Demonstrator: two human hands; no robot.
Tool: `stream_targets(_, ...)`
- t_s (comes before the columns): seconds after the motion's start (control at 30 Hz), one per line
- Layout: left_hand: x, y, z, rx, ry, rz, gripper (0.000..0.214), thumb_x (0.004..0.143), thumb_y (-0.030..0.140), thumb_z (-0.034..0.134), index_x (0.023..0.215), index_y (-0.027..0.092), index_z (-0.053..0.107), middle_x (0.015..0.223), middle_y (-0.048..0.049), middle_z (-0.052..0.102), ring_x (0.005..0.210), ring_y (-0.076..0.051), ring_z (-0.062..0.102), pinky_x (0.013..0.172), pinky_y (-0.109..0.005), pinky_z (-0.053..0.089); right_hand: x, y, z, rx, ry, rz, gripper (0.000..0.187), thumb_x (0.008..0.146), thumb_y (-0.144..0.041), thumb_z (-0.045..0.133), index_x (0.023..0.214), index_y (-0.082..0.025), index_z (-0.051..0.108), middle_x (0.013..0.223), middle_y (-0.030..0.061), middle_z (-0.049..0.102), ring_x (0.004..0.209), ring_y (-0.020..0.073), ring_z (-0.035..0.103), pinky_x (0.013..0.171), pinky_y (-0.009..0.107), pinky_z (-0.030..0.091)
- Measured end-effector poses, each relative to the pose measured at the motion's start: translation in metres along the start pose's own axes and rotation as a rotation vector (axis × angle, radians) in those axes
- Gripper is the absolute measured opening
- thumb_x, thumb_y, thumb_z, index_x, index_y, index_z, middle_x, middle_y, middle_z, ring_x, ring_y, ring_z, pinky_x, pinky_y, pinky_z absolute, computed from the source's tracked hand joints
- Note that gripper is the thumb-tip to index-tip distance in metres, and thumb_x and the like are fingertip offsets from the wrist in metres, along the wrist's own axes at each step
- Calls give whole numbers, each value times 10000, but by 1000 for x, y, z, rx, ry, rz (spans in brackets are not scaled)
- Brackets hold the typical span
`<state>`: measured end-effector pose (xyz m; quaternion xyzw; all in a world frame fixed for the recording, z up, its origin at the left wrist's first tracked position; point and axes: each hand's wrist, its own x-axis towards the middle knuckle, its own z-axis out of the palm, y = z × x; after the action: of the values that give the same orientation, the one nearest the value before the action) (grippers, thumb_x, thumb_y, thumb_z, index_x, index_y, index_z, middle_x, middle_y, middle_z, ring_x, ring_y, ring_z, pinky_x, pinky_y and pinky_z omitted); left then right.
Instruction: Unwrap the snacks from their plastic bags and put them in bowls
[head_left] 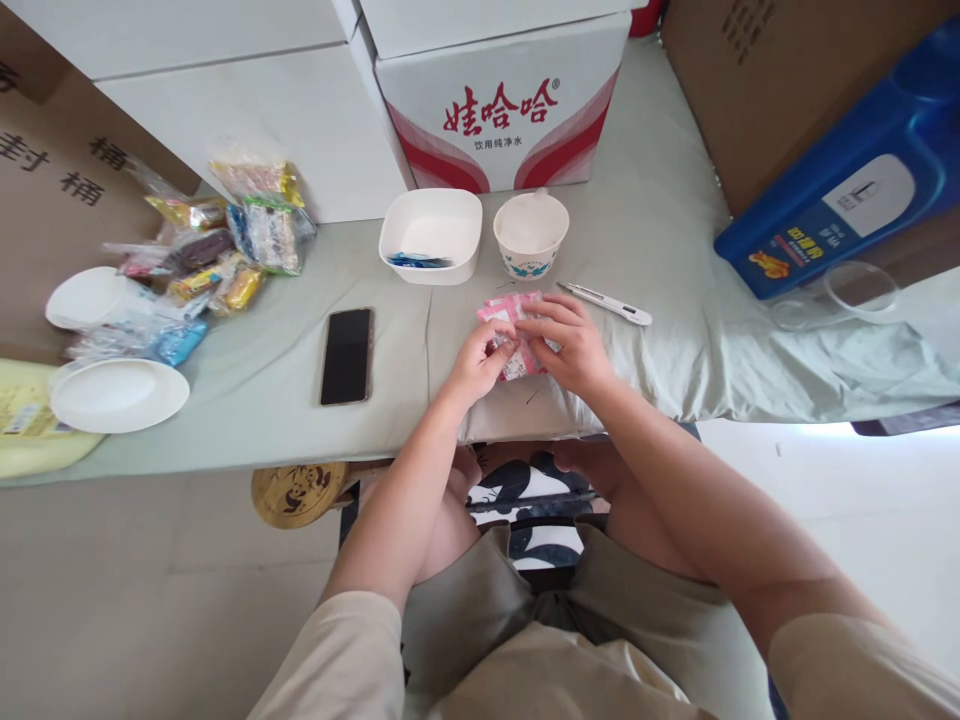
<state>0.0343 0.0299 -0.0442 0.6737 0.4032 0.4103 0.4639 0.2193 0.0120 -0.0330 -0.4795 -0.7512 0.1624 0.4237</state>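
Observation:
A small pink and white printed packet (519, 369) lies at the front of the cloth-covered table, under both hands. My left hand (480, 362) pinches its left side between thumb and fingers. Over its right side curves my right hand (568, 345), with its fingertips closed on the packet near the left thumb. What lies between the fingertips is partly hidden. Just beyond my right hand rests a white craft knife (609, 303). Behind the packet stand a white paper cup (531, 238) with a blue-green print and a white plastic tub (431, 235) with several blue sachets inside.
A black phone (346, 356) lies to the left. Farther left are wrapped snacks (199, 250) and white bowls (120, 395). A white-and-red carton (502, 115) stands at the back. On the right are a big blue bottle (847, 170) and a clear cup (859, 292).

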Motion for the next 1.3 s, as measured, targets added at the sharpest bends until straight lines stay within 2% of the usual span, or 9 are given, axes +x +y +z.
stream_targets(0.2, -2, 0, 2, -178, 37, -30, 628, 789, 554, 747, 1312, 283, 529, 1258, -73, 646, 1040, -199, 638, 887, -335, 517, 1, 1, 7, -38, 59, 52, 262, 959, -328, 535, 976, -332, 796, 1119, 51, 754, 1055, 293, 600, 1021, 564, 471)
stream_targets(0.3, -1, -2, -1, -54, 29, -45, 393, 816, 394, 706, 1172, 243, 633, 1161, -65, 686, 1011, -203, 641, 886, -336, 507, 0, -4, 8, -60, 7, 26, 282, 956, -329, 518, 999, -319, 796, 1068, 68, 738, 992, 271, 620, 967, 507, 500)
stream_targets(0.43, 1, -1, -6, 160, 157, -40, 195, 792, 207, 652, 980, 210, 707, 1017, -40, 681, 816, -148, 601, 789, -286, 486, -1, 0, -9, -27, -117, 5, 313, 950, -321, 489, 1116, -275, 751, 1145, 94, 711, 1058, 269, 645, 990, 461, 501)
stream_targets(0.57, 3, 1, -9, 213, 215, -40, 180, 779, 164, 660, 945, 204, 717, 991, -20, 650, 642, -97, 491, 706, -262, 457, -3, 31, -35, -341, 128, 329, 370, 913, -307, 511, 1224, -191, 673, 1297, 180, 642, 1221, 364, 558, 1058, 589, 418)
stream_targets(0.73, 5, 0, -12, 195, 253, -11, 158, 786, 167, 669, 930, 214, 712, 953, -21, 631, 634, -106, 480, 699, -275, 458, -12, 60, -52, -522, 66, 511, 264, 865, -308, 539, 1040, -186, 694, 1214, 198, 677, 1149, 387, 560, 968, 601, 442)
stream_targets(0.83, 5, -1, -14, 185, 281, -7, 139, 795, 161, 668, 918, 212, 707, 951, -24, 637, 663, -114, 504, 722, -277, 466, -15, 43, -53, -447, 74, 564, 226, 854, -323, 566, 1026, -215, 666, 952, 142, 709, 919, 322, 615, 832, 481, 490)
stream_targets(0.97, 5, -2, -16, 192, 269, 10, 104, 809, 140, 658, 871, 209, 703, 937, -29, 643, 739, -134, 557, 772, -283, 481, -15, -4, -39, -103, 8, 517, 315, 899, -397, 548, 1158, -224, 594, 748, 31, 663, 635, 208, 561, 657, 344, 459)
stream_targets(1.1, 3, -1, -13, 206, 260, -1, 163, 781, 73, 620, 812, 203, 714, 914, -22, 613, 647, -98, 529, 700, -259, 483, -12, -33, -17, 53, -55, 356, 349, 977, -424, 411, 1108, -206, 650, 798, 51, 679, 721, 205, 613, 694, 326, 468)
stream_targets(1.3, 5, 0, -8, 124, 282, 20, 136, 745, 84, 659, 761, 207, 713, 876, -16, 625, 651, -99, 545, 669, -246, 476, -10, -28, -8, -110, -166, 253, 399, 975, -351, 422, 1232, -198, 686, 963, 110, 721, 882, 249, 665, 774, 342, 482)
